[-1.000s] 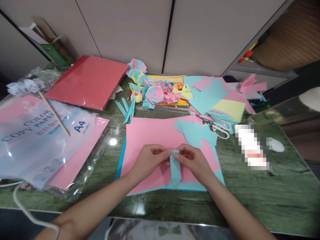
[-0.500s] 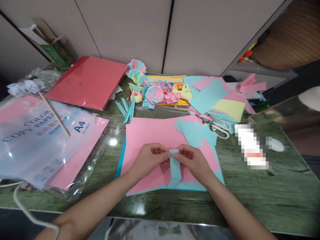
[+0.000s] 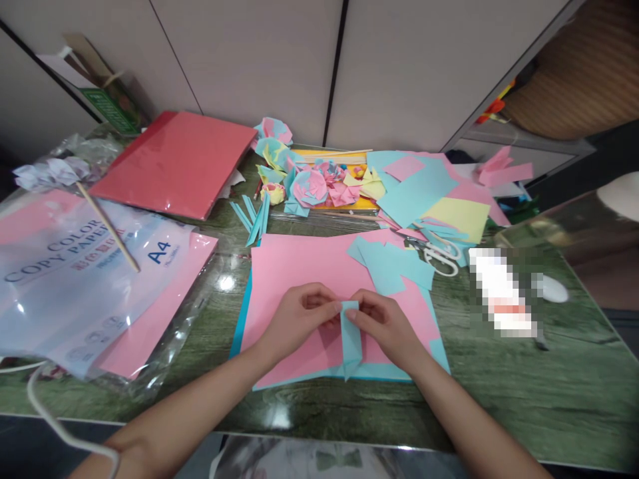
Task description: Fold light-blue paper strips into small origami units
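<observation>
A folded light-blue paper strip (image 3: 351, 342) hangs down between my hands, its lower end folded to a slanted point. My left hand (image 3: 310, 311) pinches the strip's top left edge between thumb and fingers. From the other side, my right hand (image 3: 382, 320) grips the top right edge, its thumb lying on the front face. Both hands are just above a large pink paper sheet (image 3: 294, 259) stacked on blue paper. Cut light-blue paper pieces (image 3: 392, 263) lie on the sheet beyond my right hand. White-handled scissors (image 3: 442, 259) rest at its upper right corner.
Folded paper flowers (image 3: 309, 187) and narrow blue strips (image 3: 257, 219) lie at the back. Loose coloured sheets (image 3: 417, 193) are behind the scissors. A red pack (image 3: 180, 163) and a bag of copy paper (image 3: 90, 286) cover the left side. A white cable (image 3: 54, 422) crosses the front left edge.
The strip has shifted slightly right and its lower end has turned, now showing a sharper point. My right thumb has slid a little down the strip; my left hand has barely moved.
</observation>
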The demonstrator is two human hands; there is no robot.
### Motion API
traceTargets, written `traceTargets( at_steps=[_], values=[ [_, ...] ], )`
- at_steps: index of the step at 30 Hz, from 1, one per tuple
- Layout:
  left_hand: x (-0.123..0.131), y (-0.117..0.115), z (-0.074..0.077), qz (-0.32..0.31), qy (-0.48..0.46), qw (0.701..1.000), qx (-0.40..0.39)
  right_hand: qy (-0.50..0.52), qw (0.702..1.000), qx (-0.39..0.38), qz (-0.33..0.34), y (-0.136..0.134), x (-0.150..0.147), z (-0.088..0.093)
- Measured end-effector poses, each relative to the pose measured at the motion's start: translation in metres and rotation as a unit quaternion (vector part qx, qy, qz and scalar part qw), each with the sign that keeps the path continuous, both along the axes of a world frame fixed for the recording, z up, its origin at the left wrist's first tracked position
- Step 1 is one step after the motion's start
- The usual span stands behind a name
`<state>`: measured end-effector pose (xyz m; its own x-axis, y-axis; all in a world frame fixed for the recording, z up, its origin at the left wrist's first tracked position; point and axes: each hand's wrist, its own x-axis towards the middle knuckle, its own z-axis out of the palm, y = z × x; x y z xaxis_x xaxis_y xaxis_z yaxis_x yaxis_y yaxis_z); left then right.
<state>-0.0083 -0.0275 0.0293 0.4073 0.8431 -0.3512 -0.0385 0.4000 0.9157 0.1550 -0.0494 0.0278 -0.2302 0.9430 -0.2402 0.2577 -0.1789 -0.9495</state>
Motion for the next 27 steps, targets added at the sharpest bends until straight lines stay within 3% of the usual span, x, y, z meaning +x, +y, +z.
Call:
traceTargets(
  at_steps=[20, 27],
  values=[
    [0.0029, -0.0015, 0.0027, 0.008, 0.03, 0.999, 0.043, -0.02, 1.0, 0.009, 0.014, -0.0045, -0.0026, -0.0007],
    [-0.0003, -0.0006, 0.0009, -0.016, -0.003, 0.999, 0.038, 0.01, 1.0, -0.003, 0.006, -0.0029, -0.0029, 0.0014]
  ],
)
